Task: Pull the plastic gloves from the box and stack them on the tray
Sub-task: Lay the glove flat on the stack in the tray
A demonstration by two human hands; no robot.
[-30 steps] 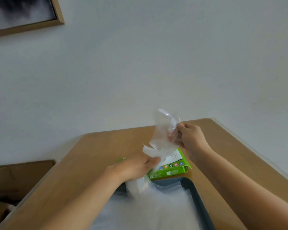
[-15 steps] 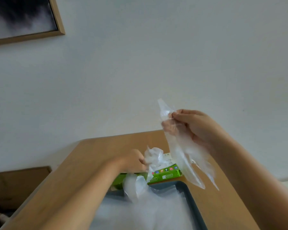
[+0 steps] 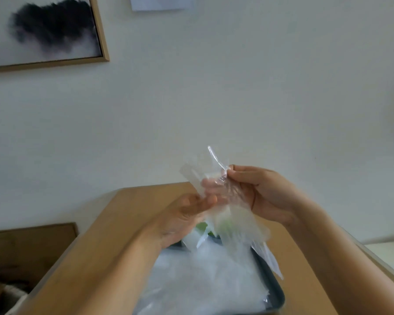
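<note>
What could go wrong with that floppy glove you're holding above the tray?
The glove hangs limp from a pinch by the right hand, so it might slip or land crumpled. The pile reaches the right rim of the tray, so another glove could spill onto the table.

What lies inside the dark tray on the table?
A pile of clear plastic gloves fills the tray, reaching its dark rim. The tray's floor is hidden under them, so I cannot see whether anything else lies beneath the pile.
</note>
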